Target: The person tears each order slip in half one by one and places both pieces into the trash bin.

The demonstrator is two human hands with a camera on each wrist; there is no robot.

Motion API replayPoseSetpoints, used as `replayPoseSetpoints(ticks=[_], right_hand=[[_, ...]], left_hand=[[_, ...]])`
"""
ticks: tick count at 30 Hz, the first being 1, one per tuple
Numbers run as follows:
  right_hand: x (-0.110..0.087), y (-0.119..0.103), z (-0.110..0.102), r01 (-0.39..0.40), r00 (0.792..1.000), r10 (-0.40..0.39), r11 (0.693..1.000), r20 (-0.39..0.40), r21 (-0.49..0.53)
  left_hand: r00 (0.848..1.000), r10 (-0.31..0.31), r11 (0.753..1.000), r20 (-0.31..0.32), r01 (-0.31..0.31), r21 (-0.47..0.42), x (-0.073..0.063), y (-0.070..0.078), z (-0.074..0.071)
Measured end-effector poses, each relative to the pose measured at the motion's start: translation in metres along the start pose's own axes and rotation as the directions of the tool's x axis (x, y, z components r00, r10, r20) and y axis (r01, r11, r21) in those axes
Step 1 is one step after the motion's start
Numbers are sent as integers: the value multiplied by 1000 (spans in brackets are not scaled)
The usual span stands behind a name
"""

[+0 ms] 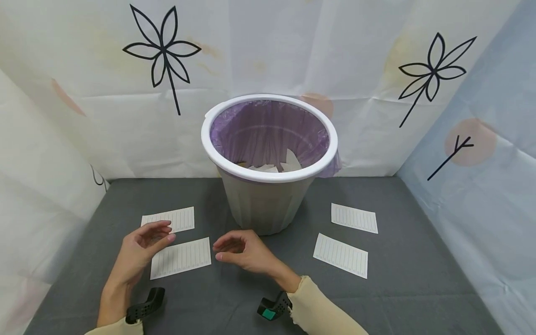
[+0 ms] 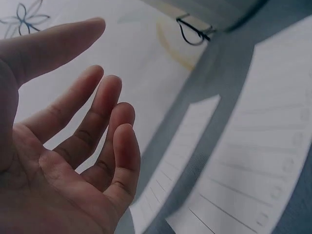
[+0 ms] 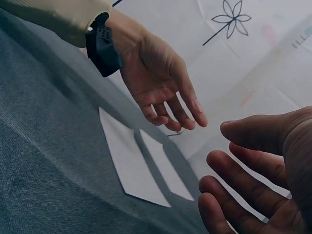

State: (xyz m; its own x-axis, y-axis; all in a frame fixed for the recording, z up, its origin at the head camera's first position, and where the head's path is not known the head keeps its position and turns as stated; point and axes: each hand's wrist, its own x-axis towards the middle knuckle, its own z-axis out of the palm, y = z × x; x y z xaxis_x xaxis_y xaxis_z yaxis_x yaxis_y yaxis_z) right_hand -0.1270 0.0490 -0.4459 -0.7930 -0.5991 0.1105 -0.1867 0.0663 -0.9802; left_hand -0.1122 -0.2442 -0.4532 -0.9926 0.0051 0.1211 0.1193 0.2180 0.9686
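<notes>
Two lined paper slips lie on the left of the table, a rear one (image 1: pixel 182 218) and a front one (image 1: pixel 182 257). My left hand (image 1: pixel 140 251) hovers at their left side, fingers loosely bent and nothing held; its thumb and fingertips overlap the slips in the head view. Just right of the front slip, my right hand (image 1: pixel 247 252) is held above the cloth, also without anything in it, thumb apart from the bent fingers. In the left wrist view the palm (image 2: pixel 58 185) is bare. The right wrist view shows both hands apart from the slips (image 3: pixel 129 161).
A white bin (image 1: pixel 268 200) with a purple liner (image 1: pixel 268 121) stands at the back middle, with paper pieces (image 1: pixel 291 162) inside. Two more lined slips, one behind (image 1: pixel 354 218) and one in front (image 1: pixel 341 256), lie on the right. Patterned cloth walls (image 1: pixel 276 56) enclose the dark table (image 1: pixel 402 298).
</notes>
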Motion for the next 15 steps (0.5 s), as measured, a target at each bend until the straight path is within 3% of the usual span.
replayPoseSetpoints(ticks=[6,15], right_hand=[[10,14,10,-19,1000,18,996,-15,-85],[24,27,24,-22,999,11,981,-53,-194]], left_hand=[[1000,-3,996,-26,5,86,-1,-17,-2],[993,-38,976,-109,60,209,-3,-30,-5]])
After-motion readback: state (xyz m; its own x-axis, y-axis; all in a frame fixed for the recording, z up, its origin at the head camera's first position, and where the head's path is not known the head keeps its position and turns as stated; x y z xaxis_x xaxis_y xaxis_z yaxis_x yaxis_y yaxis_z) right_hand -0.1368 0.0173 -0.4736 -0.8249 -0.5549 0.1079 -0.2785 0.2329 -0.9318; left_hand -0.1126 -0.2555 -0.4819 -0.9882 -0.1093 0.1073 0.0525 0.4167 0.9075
